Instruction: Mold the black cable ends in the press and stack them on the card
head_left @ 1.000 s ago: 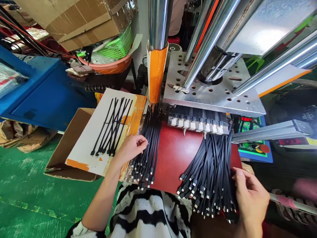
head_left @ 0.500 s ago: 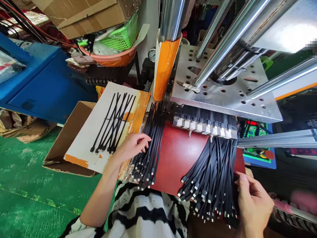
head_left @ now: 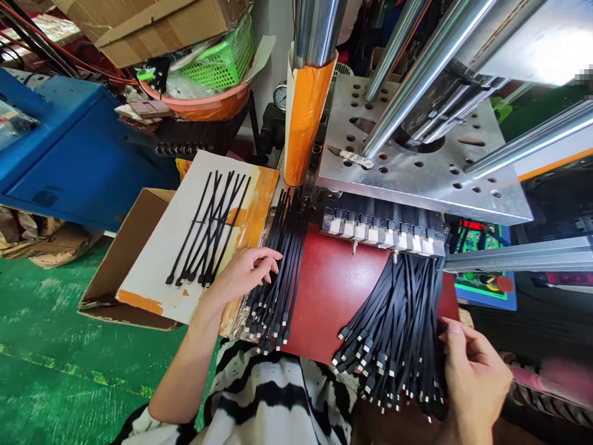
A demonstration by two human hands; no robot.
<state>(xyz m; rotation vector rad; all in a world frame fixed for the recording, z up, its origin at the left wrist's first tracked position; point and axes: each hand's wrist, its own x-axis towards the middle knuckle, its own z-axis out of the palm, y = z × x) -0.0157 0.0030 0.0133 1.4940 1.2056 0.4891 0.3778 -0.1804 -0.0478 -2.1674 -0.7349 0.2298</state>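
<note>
Left hand: here's my left hand [head_left: 248, 272], fingers half curled, loosely apart, nothing gripped that I can see, hovering by the left bundle of cables [head_left: 290, 266]; a careless drag could fan those out.
Right hand: my right hand [head_left: 477, 371] is at the edge of the right bundle of cables [head_left: 403, 321], thumb and forefinger nearly together; whether they pinch a cable, I can't tell.
Right bundle: runs up toward the metal block [head_left: 389, 238], plug ends fanned low and seemingly past the front of the red table [head_left: 338, 272]; their own weight, or one sharp tug, could slide some off.
Tangle: strands cross everywhere in there, so pulling one could bring its neighbours along.
Block: a row of plugs sits along its front; a snagged cable might knock one crooked.
Press: that heavy plate [head_left: 417, 167] is right over the block; fingers underneath if it dropped, and that's a crush.
Board: loose cables [head_left: 208, 228] lie crisscross on the white board [head_left: 157, 259] over the box [head_left: 111, 278]; an elbow bump could tip them.
</note>
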